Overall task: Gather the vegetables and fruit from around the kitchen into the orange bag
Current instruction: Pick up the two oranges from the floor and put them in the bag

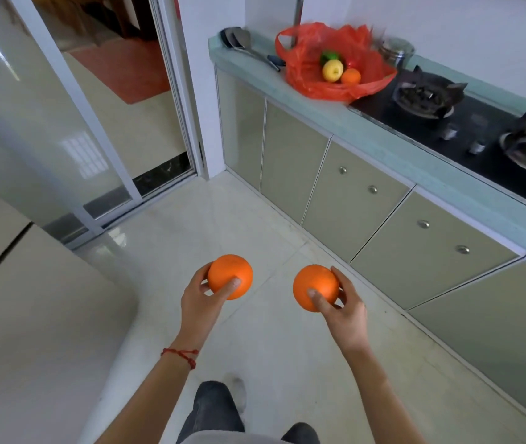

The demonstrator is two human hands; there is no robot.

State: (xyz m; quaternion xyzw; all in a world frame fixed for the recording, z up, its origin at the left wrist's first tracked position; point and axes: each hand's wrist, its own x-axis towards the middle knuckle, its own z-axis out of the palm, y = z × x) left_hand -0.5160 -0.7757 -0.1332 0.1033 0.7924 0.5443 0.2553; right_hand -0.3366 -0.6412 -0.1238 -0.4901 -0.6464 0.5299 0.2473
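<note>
I hold one orange in each hand, out in front of me above the pale, glossy floor tiles. The orange bag (325, 81) is well ahead and to my right, up on the pale green countertop (393, 149), far from both hands. It is thin crinkled plastic, slumped open, with a yellow fruit (332, 70), a small orange fruit (350, 76) and something green (329, 56) showing inside. Just beside it sits the black gas hob (466, 129) with its dark metal burners; a metal spatula (249, 46) lies on the counter on the bag's other side.

The left orange (228, 274) is round, smooth-skinned and bright. My left hand (199, 302) wraps it from below, fingers curled round the far side and thumb pressed on its front. The right orange (316, 286) looks the same. My right hand (343, 310) cups it likewise, thumb flat on the near face, fingers spread behind. A red string bracelet (180, 355) circles my left wrist.
</note>
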